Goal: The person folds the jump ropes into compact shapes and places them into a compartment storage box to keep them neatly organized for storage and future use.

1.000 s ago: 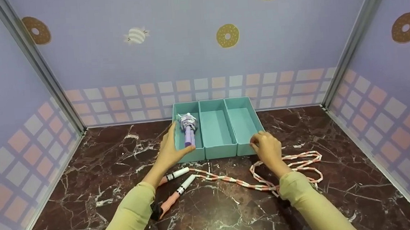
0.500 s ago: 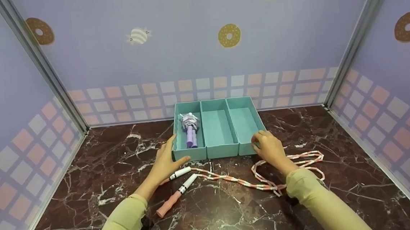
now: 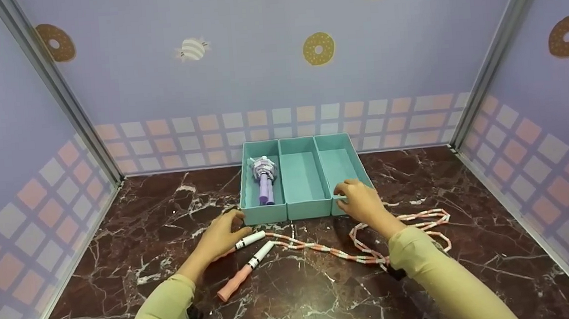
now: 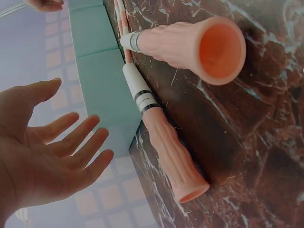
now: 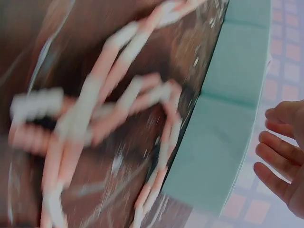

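A pink-and-white beaded jump rope (image 3: pixel 321 249) lies on the table in front of a teal three-compartment box (image 3: pixel 309 209). Its two pink handles, a nearer handle (image 3: pixel 235 284) and a farther handle (image 4: pixel 168 147), point toward the left. My left hand (image 3: pixel 218 238) hovers over the farther handle by the box's front left corner, its fingers loosely spread and holding nothing in the left wrist view. My right hand (image 3: pixel 363 203) is over the front wall of the right compartment, fingers loosely bent, nothing in them. A bundled purple jump rope (image 3: pixel 264 173) lies in the left compartment.
The middle and right compartments show bare floors. Behind the box stands a lilac wall (image 3: pixel 259 81) with a checked band, and side walls close in the left and right. The looped rope end (image 5: pixel 128 102) spreads beneath my right forearm on the dark marble table (image 3: pixel 304 298).
My left hand has drawn back from the left compartment down toward the pink handles. My right hand has shifted slightly left along the box's front. The jump ropes stay in place.
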The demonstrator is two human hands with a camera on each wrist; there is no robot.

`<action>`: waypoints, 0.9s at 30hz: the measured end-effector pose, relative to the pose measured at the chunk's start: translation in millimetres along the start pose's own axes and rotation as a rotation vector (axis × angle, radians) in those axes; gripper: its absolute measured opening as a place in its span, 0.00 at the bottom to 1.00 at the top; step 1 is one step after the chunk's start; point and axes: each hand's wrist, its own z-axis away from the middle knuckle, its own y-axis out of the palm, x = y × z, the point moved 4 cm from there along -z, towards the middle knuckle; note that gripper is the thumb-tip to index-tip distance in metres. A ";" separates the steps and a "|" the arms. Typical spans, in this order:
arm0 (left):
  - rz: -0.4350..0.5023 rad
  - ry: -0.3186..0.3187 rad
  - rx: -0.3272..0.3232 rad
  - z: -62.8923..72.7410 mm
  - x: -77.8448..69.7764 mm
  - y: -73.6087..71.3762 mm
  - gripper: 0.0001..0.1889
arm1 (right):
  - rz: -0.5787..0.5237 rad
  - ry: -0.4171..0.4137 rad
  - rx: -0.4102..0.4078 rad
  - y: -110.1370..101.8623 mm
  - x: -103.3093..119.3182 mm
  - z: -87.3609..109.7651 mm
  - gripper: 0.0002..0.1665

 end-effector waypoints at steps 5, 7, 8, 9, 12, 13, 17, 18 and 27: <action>-0.008 0.001 0.023 -0.5 4.9 3.1 0.18 | -0.097 -0.033 -0.056 7.0 26.7 -1.8 0.08; -0.007 0.011 0.026 -0.9 7.7 4.3 0.18 | -0.123 -0.060 -0.053 10.6 38.8 -2.3 0.09; -0.005 0.014 0.028 -1.1 8.9 4.7 0.18 | -0.130 -0.072 -0.051 12.3 44.9 -2.9 0.09; -0.008 0.015 0.029 -1.4 10.3 5.1 0.18 | -0.135 -0.084 -0.044 14.1 51.2 -3.6 0.09; -0.024 0.016 0.031 -1.9 15.4 6.2 0.17 | -0.159 -0.136 -0.019 20.0 70.6 -5.6 0.09; -0.021 0.011 0.033 -1.9 16.7 6.8 0.17 | -0.164 -0.158 -0.012 22.2 77.1 -6.2 0.09; -0.001 0.002 0.046 -1.6 23.4 9.6 0.16 | -0.168 -0.240 0.036 32.8 102.0 -6.9 0.09; 0.007 0.000 0.049 -1.7 25.0 10.5 0.16 | -0.167 -0.260 0.050 35.8 107.8 -7.0 0.09; 0.007 -0.029 0.055 -4.1 34.5 17.2 0.16 | -0.115 -0.337 0.157 64.5 138.3 -4.9 0.09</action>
